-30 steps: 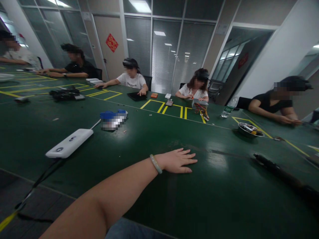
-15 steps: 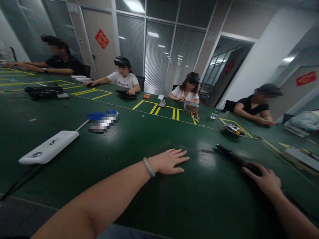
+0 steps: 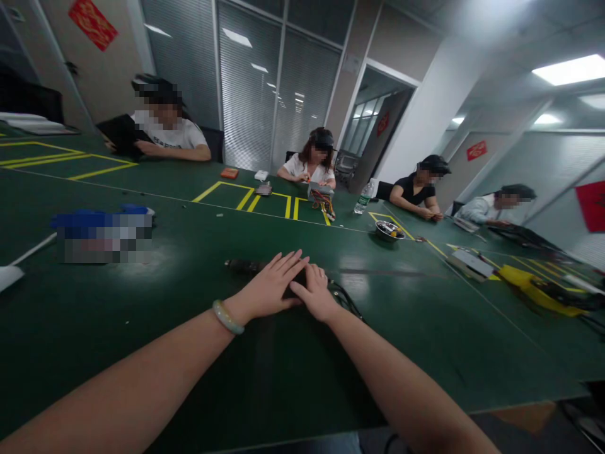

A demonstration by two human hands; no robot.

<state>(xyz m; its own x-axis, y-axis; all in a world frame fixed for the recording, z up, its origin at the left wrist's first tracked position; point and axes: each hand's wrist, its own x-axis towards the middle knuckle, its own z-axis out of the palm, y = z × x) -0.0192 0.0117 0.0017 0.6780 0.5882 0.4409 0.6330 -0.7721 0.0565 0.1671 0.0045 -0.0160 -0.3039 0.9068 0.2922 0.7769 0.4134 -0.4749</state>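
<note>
The left hand [image 3: 267, 287] and the right hand [image 3: 316, 293] sit close together on a black cylinder [image 3: 243, 265], which lies across the green surface [image 3: 265, 378] not far from its near edge. The left fingers [image 3: 288, 265] stretch flat over the cylinder, and the right fingers [image 3: 312, 277] rest on it from the other side. They touch it, but I cannot tell whether they are clenched around it. A bangle [image 3: 227, 317] circles the left wrist. A black cord [image 3: 346, 302] runs from beneath the hands toward the right.

To the left, a blurred blue-and-white item [image 3: 104, 236] lies on the surface. Yellow tape outlines [image 3: 246, 198] mark the far side. Beyond them are an orange box [image 3: 229, 173] and a metal box with colored wires [image 3: 321, 202], at which a person in a white top [image 3: 307, 169] is working. A plastic bottle [image 3: 363, 197] and a steel bowl [image 3: 390, 231] stand to its right, and a yellow object [image 3: 534, 290] lies near the right edge. Other people sit along the far and right edges.
</note>
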